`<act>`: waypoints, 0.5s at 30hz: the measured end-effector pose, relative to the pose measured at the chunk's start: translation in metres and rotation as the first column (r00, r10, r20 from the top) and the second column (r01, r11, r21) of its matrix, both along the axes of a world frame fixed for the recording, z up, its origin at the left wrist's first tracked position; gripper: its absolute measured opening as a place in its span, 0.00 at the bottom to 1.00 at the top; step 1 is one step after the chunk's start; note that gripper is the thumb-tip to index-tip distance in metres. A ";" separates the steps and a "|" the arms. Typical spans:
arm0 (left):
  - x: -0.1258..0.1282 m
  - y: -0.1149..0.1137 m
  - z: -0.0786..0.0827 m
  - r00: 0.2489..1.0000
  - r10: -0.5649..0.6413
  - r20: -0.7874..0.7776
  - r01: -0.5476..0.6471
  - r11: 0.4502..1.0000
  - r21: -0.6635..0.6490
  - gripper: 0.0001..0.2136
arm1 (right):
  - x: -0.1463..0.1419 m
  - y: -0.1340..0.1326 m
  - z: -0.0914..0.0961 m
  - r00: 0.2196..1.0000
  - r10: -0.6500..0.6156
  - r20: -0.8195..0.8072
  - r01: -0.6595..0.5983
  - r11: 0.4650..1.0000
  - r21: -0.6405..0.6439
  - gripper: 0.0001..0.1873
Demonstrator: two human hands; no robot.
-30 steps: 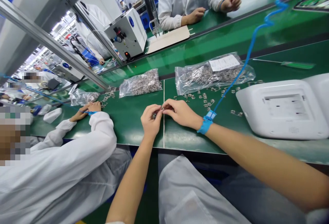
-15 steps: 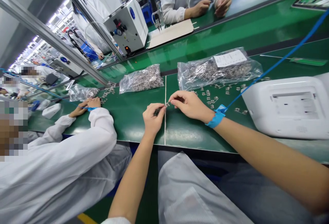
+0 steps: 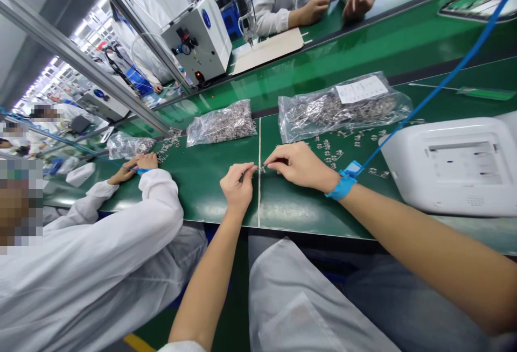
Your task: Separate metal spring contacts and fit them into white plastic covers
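My left hand rests on the green mat, its fingers closed around small metal parts that barely show. My right hand pinches a small metal clip just beside the left fingertips. A blue wrist strap with a blue coiled cord sits on my right wrist. Loose metal clips lie scattered behind my right hand. Two clear bags of metal parts, a large bag and a small bag, lie further back.
A white plastic housing lies at the right. A co-worker in a white coat sits at my left, hands on the mat by another bag. Across the belt a person's hands rest near a white machine.
My hands have drawn slightly apart, the right one holding a clip away from the left fingertips. The person across the belt moved one hand outward.
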State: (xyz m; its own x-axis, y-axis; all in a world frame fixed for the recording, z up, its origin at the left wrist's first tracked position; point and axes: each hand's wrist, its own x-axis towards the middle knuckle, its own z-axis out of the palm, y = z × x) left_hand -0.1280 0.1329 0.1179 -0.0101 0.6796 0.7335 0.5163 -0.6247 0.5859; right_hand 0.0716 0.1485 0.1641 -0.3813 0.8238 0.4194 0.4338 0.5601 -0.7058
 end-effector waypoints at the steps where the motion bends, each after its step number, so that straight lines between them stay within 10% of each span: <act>1: 0.000 0.000 0.000 1.000 0.011 0.002 -0.011 1.000 0.012 0.02 | 0.000 0.000 0.001 1.000 -0.002 -0.030 0.001 0.998 -0.058 0.08; 15: 0.006 -0.001 0.003 0.999 -0.006 -0.049 0.008 0.999 0.039 0.03 | -0.014 -0.004 -0.009 0.952 -0.068 -0.298 -0.018 0.961 -0.277 0.04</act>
